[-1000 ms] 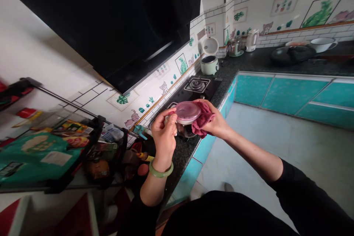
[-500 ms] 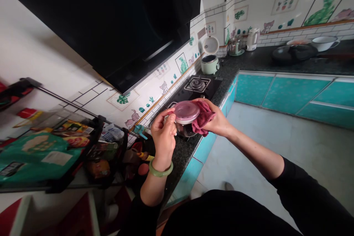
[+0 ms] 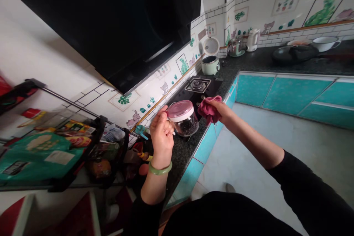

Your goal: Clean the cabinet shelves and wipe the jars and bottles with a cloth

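Note:
A clear glass jar (image 3: 188, 125) with a pink-topped white lid (image 3: 180, 110) is in front of me, above the counter by the stove. My left hand (image 3: 162, 129), a green bangle at its wrist, grips the jar at its left side with the fingers curled; part of that grip is hidden. Bunched in my right hand (image 3: 221, 110) is a dark pink cloth (image 3: 210, 110), just right of the jar and apart from it. The jar's contents are hard to make out through the glass.
Behind the jar are a gas burner (image 3: 197, 85) and an open-lidded rice cooker (image 3: 210, 65). A black range hood (image 3: 132, 25) hangs overhead. At left, a rack holds food packets and a teal bag (image 3: 41, 158). A lidded black pan (image 3: 293, 54) stands on the far counter (image 3: 257, 59).
My right hand has drawn the cloth off the jar and moved right. The jar now tilts more, showing its side and lid rim. My left hand stays nearly in place.

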Demonstrator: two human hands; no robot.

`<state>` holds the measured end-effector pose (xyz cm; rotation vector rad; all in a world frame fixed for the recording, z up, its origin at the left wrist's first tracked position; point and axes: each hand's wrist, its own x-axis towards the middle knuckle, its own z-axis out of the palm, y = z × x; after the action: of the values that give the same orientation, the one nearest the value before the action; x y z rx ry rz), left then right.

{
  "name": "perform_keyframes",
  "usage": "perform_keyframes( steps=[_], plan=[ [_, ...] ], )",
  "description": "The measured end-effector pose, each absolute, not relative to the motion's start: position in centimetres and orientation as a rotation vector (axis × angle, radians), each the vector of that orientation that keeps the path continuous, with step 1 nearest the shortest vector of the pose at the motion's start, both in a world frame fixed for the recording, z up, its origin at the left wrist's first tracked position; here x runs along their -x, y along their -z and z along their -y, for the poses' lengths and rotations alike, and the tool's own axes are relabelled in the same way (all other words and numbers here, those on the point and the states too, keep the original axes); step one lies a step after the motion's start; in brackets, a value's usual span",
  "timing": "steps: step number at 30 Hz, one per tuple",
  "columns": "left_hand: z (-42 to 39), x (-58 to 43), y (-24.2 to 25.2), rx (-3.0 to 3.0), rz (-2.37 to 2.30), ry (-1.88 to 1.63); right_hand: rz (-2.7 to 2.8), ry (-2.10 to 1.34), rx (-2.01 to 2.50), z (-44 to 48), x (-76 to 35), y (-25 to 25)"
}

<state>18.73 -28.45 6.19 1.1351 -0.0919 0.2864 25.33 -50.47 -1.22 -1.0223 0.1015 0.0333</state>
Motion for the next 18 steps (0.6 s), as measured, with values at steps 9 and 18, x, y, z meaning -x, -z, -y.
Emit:
perform_keyframes(
  steps=[9,18],
  plan=[
    [31.6,-18.2,-2.8,-1.369,0.077,-0.620,0.475,0.758,1.598,43.0,-17.2,0.3],
    [31.0,-16.7,-1.7,-1.433,0.143,-0.511,0.350,0.734,1.435,45.9,-20.5,-0.1]
  ],
)
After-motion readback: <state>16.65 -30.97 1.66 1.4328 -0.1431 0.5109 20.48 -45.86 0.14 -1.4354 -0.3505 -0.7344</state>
